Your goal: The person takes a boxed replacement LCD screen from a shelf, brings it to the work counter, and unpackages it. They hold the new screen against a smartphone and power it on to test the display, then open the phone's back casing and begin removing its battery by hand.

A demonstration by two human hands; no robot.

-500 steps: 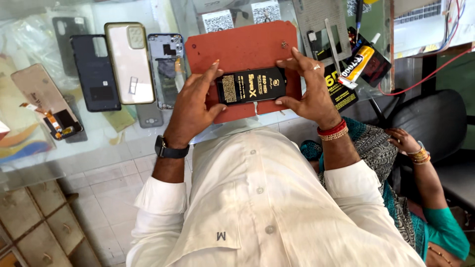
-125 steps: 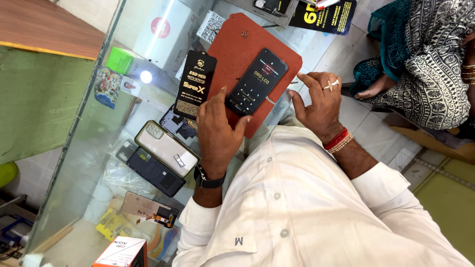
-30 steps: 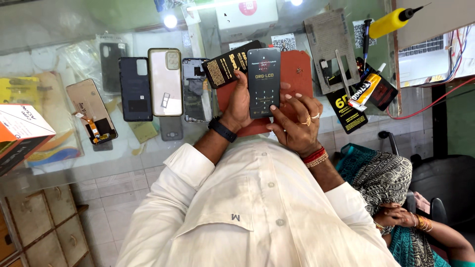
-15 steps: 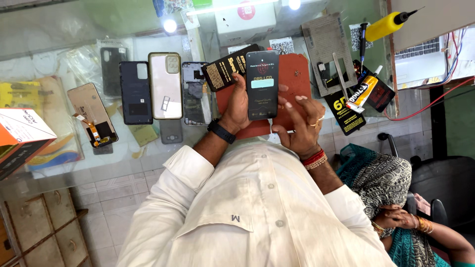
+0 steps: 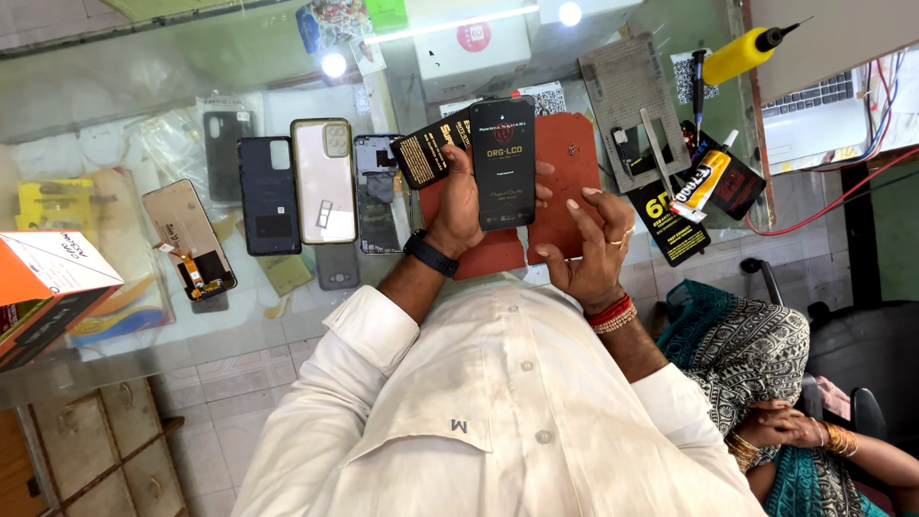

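While the left hand [image 5: 461,196] gripped the screen [image 5: 503,163] upright above the red mat [image 5: 567,158] on the counter [image 5: 144,86], long axis pointing away, the right hand [image 5: 584,251] hovered just beside it, fingers loosely spread and empty.

Our left hand [image 5: 461,196]: raised ahead of the chest, fingers wrapped in a closed grip, a dark watch on the wrist. Our right hand [image 5: 584,249]: just beside it, palm turned inward, fingers spread and loosely curled, holding nothing, red and beaded bangles at the wrist.
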